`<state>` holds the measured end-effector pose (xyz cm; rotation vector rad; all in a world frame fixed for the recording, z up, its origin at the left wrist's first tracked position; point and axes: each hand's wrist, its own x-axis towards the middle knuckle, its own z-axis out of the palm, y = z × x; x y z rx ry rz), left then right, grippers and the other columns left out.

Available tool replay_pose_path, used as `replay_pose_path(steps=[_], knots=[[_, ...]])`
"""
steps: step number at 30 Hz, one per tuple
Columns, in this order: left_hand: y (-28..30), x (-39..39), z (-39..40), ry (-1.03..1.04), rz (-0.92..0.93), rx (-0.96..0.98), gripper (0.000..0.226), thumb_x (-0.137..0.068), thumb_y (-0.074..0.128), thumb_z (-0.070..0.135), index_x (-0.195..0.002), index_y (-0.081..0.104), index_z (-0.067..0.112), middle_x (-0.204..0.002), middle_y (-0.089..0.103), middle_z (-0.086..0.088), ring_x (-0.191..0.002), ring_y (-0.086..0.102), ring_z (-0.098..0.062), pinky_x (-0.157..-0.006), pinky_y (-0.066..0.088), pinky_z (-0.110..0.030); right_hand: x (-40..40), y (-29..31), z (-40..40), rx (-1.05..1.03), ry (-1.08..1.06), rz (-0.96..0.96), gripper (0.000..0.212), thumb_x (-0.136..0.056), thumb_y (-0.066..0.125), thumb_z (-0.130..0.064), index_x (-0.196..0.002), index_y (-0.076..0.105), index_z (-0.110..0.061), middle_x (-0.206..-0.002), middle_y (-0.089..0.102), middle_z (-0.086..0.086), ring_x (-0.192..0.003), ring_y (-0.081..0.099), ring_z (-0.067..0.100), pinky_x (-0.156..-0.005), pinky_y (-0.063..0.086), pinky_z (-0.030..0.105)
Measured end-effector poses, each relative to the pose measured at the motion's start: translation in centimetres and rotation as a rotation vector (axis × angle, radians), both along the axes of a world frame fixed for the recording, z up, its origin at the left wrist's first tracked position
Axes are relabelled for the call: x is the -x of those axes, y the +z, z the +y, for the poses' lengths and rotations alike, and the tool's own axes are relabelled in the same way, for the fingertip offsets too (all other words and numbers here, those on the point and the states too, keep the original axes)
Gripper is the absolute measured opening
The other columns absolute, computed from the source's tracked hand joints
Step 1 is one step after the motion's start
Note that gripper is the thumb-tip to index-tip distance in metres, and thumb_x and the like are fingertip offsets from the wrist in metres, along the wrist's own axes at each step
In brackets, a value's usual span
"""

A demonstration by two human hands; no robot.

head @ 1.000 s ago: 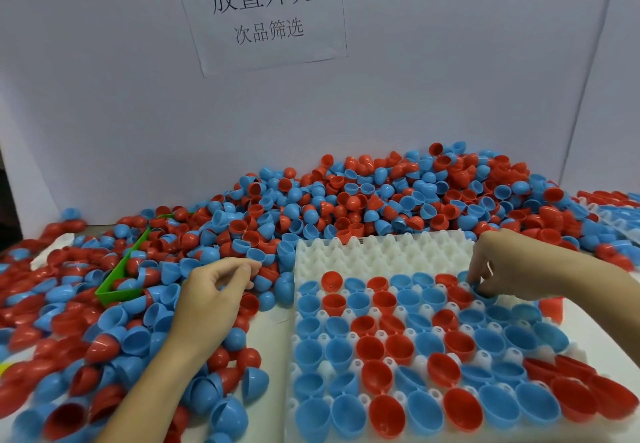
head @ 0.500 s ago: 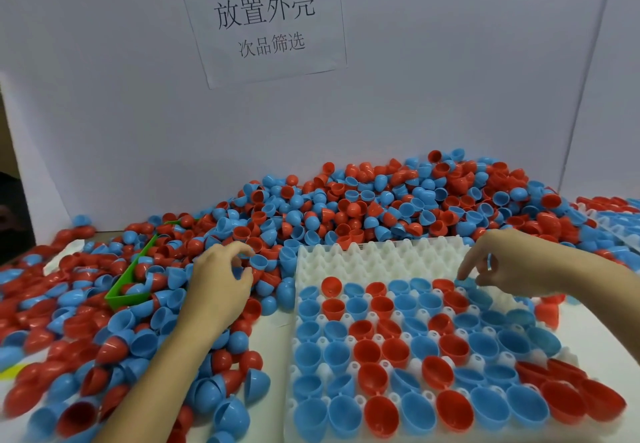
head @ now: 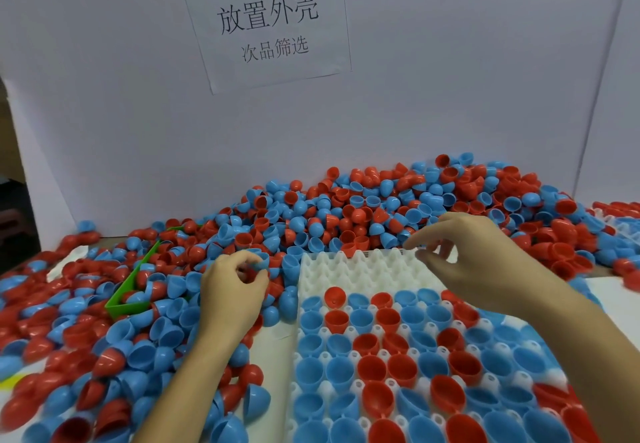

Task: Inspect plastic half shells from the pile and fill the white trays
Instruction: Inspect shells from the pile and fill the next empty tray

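A big pile of red and blue plastic half shells (head: 346, 214) covers the table behind and to the left of a white tray (head: 349, 269). The tray's near rows hold red and blue shells, open side up; its far rows are bare. My left hand (head: 232, 290) lies on the pile just left of the tray, fingers curled round a blue half shell (head: 261, 262). Over the tray's bare far rows hovers my right hand (head: 464, 259), with spread, relaxed fingers that hold nothing.
A green scoop-like bin (head: 128, 299) lies half buried in shells at the left. Another tray with shells (head: 623, 226) shows at the right edge. A white board with a paper sign (head: 266, 23) stands behind the pile.
My right hand has lifted off the filled row and moved back over the tray's bare far rows. My left hand has closed its fingers round a blue shell in the pile.
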<state>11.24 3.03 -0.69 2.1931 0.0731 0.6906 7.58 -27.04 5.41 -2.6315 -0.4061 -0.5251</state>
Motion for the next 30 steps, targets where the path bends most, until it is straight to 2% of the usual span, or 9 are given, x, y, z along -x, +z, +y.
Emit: replay_pose_path(steps=[2,5,9,11,15,19,22,27,30], knots=[[-0.1,0.3,0.1,-0.004,-0.014,0.054,0.008,-0.090,0.073,0.014,-0.097,0.074,0.018,-0.091,0.069,0.006,-0.081,0.061,-0.002,-0.064,0.041,-0.013,0.4,-0.3,0.9,-0.022,-0.003,-0.020,0.022,-0.094,0.065,-0.023,-0.109,0.073,-0.036,-0.091,0.054,-0.021,-0.081,0.055,0.000,-0.066,0.039,0.011],[0.0,0.8,0.3,-0.048,-0.053,0.169,0.012,-0.093,0.069,0.017,-0.087,0.070,0.026,-0.084,0.070,0.012,-0.085,0.065,-0.005,-0.071,0.048,-0.020,1.3,-0.7,2.1,-0.032,0.002,-0.049,0.023,-0.094,0.065,-0.020,-0.109,0.073,-0.036,-0.091,0.054,-0.022,-0.080,0.055,-0.001,-0.067,0.041,0.012],[0.7,2.2,-1.0,-0.213,-0.099,0.319,0.014,-0.094,0.066,0.009,-0.088,0.068,0.022,-0.084,0.074,0.011,-0.083,0.072,-0.004,-0.075,0.058,-0.028,2.6,-1.4,3.2,-0.116,0.033,-0.121,0.023,-0.093,0.064,-0.013,-0.104,0.076,-0.030,-0.088,0.062,-0.019,-0.077,0.058,0.000,-0.069,0.045,0.013],[0.9,2.9,-2.2,-0.282,-0.147,0.215,0.017,-0.091,0.068,0.006,-0.087,0.068,0.022,-0.081,0.074,0.007,-0.082,0.072,-0.005,-0.075,0.058,-0.025,2.9,-1.9,3.5,-0.169,0.042,-0.146,0.021,-0.092,0.066,-0.012,-0.102,0.077,-0.027,-0.085,0.065,-0.016,-0.077,0.060,0.003,-0.071,0.048,0.014],[1.3,4.5,-4.1,-0.451,-0.301,-0.259,0.017,-0.088,0.071,0.000,-0.091,0.069,0.016,-0.093,0.065,0.015,-0.086,0.063,0.003,-0.078,0.048,-0.009,3.3,-2.4,4.3,-0.287,0.078,-0.208,0.016,-0.091,0.068,-0.015,-0.100,0.077,-0.025,-0.083,0.067,-0.020,-0.084,0.061,0.001,-0.069,0.043,0.007],[1.5,5.3,-5.0,-0.558,-0.396,-0.506,0.014,-0.087,0.071,-0.002,-0.097,0.070,0.008,-0.102,0.066,0.003,-0.092,0.062,-0.005,-0.088,0.048,-0.015,3.5,-2.7,5.2,-0.371,0.144,-0.206,0.020,-0.089,0.071,-0.023,-0.108,0.074,-0.027,-0.079,0.067,-0.020,-0.081,0.066,0.002,-0.063,0.044,0.007],[1.8,5.8,-5.6,-0.553,-0.450,-0.658,0.018,-0.080,0.076,-0.005,-0.096,0.073,0.004,-0.103,0.069,-0.005,-0.090,0.069,-0.015,-0.084,0.054,-0.024,3.6,-3.0,5.5,-0.373,0.170,-0.161,0.026,-0.088,0.073,-0.026,-0.114,0.071,-0.029,-0.080,0.067,-0.017,-0.079,0.067,0.003,-0.063,0.044,0.008],[1.6,6.1,-6.1,-0.590,-0.476,-0.706,0.034,-0.076,0.080,-0.010,-0.105,0.073,0.006,-0.109,0.070,-0.009,-0.094,0.071,-0.019,-0.075,0.061,-0.031,3.6,-3.2,5.8,-0.320,0.130,-0.198,0.020,-0.085,0.077,-0.016,-0.104,0.076,-0.019,-0.075,0.065,-0.018,-0.076,0.065,0.003,-0.063,0.043,0.005],[1.5,6.4,-6.3,-0.648,-0.429,-0.500,0.053,-0.084,0.076,-0.002,-0.126,0.057,0.024,-0.110,0.071,-0.002,-0.098,0.068,-0.010,-0.083,0.057,-0.023,3.4,-3.2,5.7,-0.325,0.082,-0.186,0.012,-0.085,0.075,-0.013,-0.095,0.077,-0.020,-0.072,0.067,-0.017,-0.074,0.065,0.003,-0.063,0.045,0.007]])
